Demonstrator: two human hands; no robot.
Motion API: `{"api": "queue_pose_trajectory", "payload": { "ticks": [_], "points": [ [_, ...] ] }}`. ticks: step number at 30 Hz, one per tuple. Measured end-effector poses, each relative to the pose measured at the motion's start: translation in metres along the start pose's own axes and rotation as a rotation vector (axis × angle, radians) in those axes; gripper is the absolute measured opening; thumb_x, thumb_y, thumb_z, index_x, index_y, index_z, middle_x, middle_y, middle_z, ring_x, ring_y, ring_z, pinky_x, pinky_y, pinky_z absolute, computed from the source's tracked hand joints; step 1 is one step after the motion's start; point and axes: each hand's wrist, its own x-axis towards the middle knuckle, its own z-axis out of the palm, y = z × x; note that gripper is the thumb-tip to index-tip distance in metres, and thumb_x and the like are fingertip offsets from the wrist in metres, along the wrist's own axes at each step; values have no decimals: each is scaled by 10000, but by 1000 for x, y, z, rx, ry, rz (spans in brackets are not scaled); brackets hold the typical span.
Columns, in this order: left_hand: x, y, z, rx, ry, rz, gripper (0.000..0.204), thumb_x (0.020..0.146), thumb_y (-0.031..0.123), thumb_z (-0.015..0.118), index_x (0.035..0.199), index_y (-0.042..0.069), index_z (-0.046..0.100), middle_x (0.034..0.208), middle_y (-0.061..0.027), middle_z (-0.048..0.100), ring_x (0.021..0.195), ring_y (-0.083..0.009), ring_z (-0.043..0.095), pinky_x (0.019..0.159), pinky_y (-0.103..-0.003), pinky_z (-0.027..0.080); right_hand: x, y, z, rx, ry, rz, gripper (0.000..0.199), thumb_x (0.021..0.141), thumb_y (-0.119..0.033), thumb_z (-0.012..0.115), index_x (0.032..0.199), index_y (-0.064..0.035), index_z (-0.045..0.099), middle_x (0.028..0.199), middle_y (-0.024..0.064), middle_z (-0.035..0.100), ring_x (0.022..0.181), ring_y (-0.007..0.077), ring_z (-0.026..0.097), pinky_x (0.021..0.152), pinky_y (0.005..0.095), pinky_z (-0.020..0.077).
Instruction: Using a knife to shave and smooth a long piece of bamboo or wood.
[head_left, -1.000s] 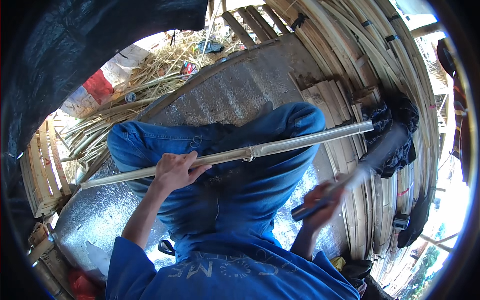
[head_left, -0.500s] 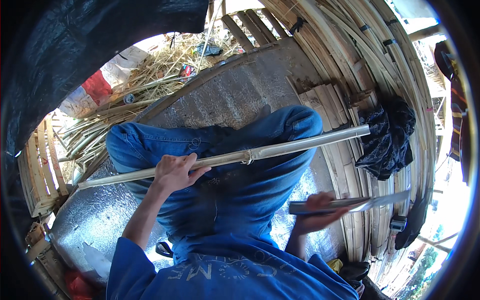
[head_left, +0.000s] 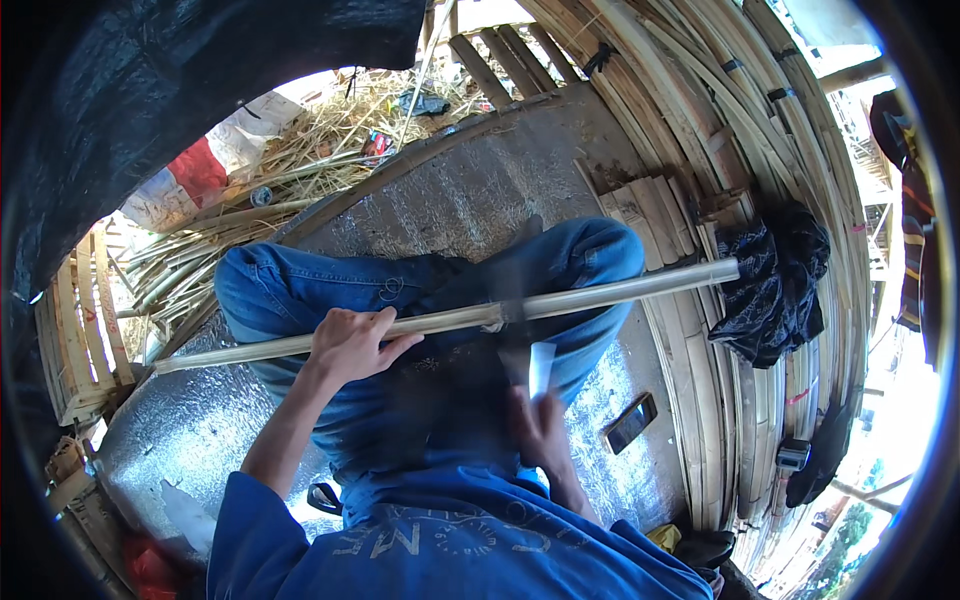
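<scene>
A long split bamboo strip [head_left: 610, 293] lies across my bent knees, with a knot near its middle. My left hand [head_left: 350, 343] is wrapped round its left half, thumb pointing right along it. My right hand [head_left: 540, 428], smeared by motion, grips a long-bladed knife [head_left: 513, 335] in front of my lap. The blurred blade stands roughly upright in view and crosses the bamboo just right of the knot. Whether it touches the strip, I cannot tell.
A phone [head_left: 631, 423] lies on the shiny mat [head_left: 420, 190] to my right. Stacked bamboo slats [head_left: 690, 340] curve along the right side, with a dark patterned cloth [head_left: 775, 285] on them. Bamboo scraps [head_left: 190, 260] heap at the left. A small boxy device [head_left: 793, 455] sits right.
My right hand has swung the knife leftward from over the right-hand slats to the bamboo's middle, turning the blade upright and uncovering the phone. My left hand stays in place.
</scene>
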Motion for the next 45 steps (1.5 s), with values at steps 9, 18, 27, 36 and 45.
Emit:
{"api": "queue_pose_trajectory", "payload": {
  "ticks": [9,18,27,36,45],
  "points": [
    [0,3,-4,22,-27,-20,466,875,523,572,683,99,557,489,-62,579,450,-243,613,455,-357,501,6,-48,-45,1240,796,-428,443,989,-466,358,1100,-46,444,647,16,473,424,117,447,352,242,361],
    [-8,1,0,21,0,-28,475,875,530,568,678,98,545,475,-68,569,440,-245,608,448,-366,498,-2,-36,-66,892,507,-297,448,980,-447,389,1096,-20,459,628,55,494,415,120,458,333,247,368],
    [0,5,-15,-72,39,46,481,881,513,572,692,72,547,490,-101,575,456,-294,609,437,-389,485,3,-11,-2,672,41,-71,356,968,-362,500,1051,-17,516,709,89,579,623,153,590,558,271,468],
    [34,28,-4,-139,44,-37,482,940,480,490,708,58,511,494,-130,567,488,-334,615,451,-423,481,31,-59,-115,986,454,-296,423,1006,-367,311,1139,14,437,629,61,490,403,117,478,315,246,371],
    [25,36,9,-162,-46,35,477,945,477,478,695,72,505,531,-132,599,489,-313,631,419,-393,476,12,-59,-118,1020,614,-735,494,1003,-468,280,1233,-38,360,692,55,465,395,90,416,337,236,364]
  ]
}}
